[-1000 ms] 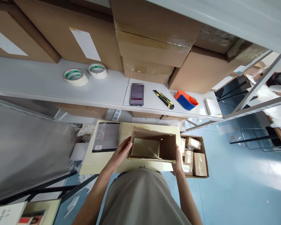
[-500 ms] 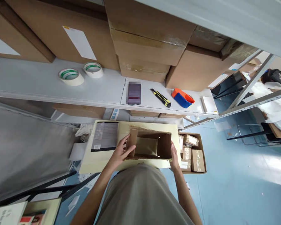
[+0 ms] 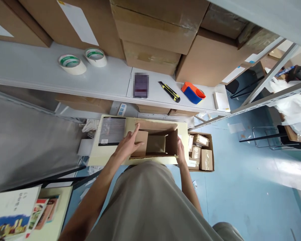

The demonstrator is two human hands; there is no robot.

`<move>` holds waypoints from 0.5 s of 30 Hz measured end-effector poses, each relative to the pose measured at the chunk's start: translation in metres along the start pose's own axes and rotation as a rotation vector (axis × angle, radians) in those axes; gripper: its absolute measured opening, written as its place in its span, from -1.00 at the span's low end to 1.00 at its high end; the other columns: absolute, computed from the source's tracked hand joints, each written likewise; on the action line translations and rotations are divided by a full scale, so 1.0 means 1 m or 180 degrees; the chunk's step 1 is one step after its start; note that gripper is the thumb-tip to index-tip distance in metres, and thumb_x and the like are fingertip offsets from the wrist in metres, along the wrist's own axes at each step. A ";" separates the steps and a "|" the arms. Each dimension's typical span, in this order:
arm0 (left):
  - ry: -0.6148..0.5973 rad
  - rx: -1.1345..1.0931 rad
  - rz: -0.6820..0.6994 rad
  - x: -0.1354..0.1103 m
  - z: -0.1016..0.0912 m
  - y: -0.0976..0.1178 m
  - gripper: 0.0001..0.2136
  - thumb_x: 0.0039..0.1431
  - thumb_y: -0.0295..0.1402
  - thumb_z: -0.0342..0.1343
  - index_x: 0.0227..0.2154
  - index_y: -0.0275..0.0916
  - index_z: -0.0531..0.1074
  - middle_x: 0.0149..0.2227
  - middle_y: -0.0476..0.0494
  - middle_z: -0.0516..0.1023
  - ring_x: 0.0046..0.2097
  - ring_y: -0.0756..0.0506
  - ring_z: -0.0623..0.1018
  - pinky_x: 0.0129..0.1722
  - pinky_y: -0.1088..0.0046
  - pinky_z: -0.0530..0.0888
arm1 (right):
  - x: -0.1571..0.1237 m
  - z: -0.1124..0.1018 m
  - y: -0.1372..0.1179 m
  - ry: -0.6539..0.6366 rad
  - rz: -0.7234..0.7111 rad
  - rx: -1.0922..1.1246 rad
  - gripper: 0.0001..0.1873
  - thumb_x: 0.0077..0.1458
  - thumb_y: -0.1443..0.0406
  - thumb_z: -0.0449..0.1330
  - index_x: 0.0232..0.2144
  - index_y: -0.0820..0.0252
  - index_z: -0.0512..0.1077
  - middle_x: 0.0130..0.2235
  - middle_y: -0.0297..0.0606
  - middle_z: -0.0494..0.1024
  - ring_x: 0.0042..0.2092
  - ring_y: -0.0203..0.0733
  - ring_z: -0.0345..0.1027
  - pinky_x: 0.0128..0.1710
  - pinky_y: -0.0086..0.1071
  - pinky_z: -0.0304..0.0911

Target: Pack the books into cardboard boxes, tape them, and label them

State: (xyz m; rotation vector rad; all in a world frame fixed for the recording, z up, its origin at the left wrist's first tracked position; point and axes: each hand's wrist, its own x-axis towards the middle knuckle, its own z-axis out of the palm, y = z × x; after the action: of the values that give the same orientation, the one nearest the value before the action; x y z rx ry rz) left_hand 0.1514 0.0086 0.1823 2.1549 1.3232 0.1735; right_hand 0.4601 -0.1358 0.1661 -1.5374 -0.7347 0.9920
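An open cardboard box (image 3: 172, 143) rests on the pale yellow board in front of me, its top flaps up and its inside bare. My left hand (image 3: 127, 143) is at the box's left end, forefinger stretched towards the far flap (image 3: 157, 125) and thumb spread over the left flap (image 3: 141, 142). At the opposite end, my right hand (image 3: 181, 151) grips the box's right wall, some of its fingers hidden behind the cardboard. A dark flat packet with a barcode label (image 3: 112, 130) lies on the board, left of the box.
Above, a grey shelf (image 3: 102, 80) carries tape rolls (image 3: 72, 64), a yellow-black utility knife (image 3: 169, 92), an orange-blue tape dispenser (image 3: 193, 92) and large cartons (image 3: 150, 30). A carton of small boxes (image 3: 212, 154) stands to the right. Books (image 3: 12, 214) lie lower left.
The far flap now stands up from the box's edge and the left flap lies outward. My left forefinger has stretched out towards the far flap. The whole view has shifted slightly.
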 end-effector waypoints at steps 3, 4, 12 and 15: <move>0.0018 0.0051 -0.0037 0.005 -0.001 0.003 0.01 0.40 -0.05 0.35 0.73 -0.17 -0.05 0.04 -0.37 0.65 0.02 -0.40 0.74 0.07 0.23 0.60 | 0.002 0.000 0.007 0.0052 0.0115 -0.0002 -0.08 0.33 -0.37 0.29 0.44 0.06 0.53 0.51 -0.08 0.52 0.57 0.21 0.34 0.61 0.13 0.23; 0.0008 0.0011 -0.0069 0.006 0.000 0.003 0.03 0.39 -0.06 0.37 0.73 -0.17 -0.05 0.06 -0.39 0.65 0.03 -0.41 0.74 0.07 0.22 0.60 | 0.004 0.000 0.010 0.0072 0.0165 0.0027 -0.06 0.28 -0.34 0.36 0.45 0.06 0.52 0.51 -0.05 0.52 0.55 0.23 0.36 0.59 0.14 0.26; 0.0023 -0.2115 -0.0468 -0.013 0.003 -0.008 0.12 0.39 0.24 0.23 0.74 -0.18 -0.18 0.53 -0.60 0.40 0.46 -0.44 0.55 0.38 0.02 0.56 | 0.017 -0.014 0.024 0.0033 0.0125 0.0092 -0.15 0.07 -0.14 0.59 0.28 0.08 0.55 0.40 0.09 0.62 0.37 0.23 0.54 0.41 0.22 0.44; -0.0137 -0.2775 -0.0463 -0.025 0.004 -0.015 0.18 0.33 0.36 0.23 0.74 -0.13 -0.17 0.61 -0.58 0.27 0.62 -0.42 0.35 0.51 -0.05 0.44 | 0.017 -0.016 0.020 0.0031 0.0114 -0.0021 -0.28 0.09 -0.17 0.57 0.14 0.07 0.61 0.34 0.07 0.65 0.33 0.20 0.56 0.39 0.19 0.45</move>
State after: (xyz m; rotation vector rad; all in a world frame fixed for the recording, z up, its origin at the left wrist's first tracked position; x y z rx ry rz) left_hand 0.1290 -0.0095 0.1758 1.3147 1.0855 0.5302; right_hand 0.4811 -0.1325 0.1436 -1.5649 -0.7064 1.0088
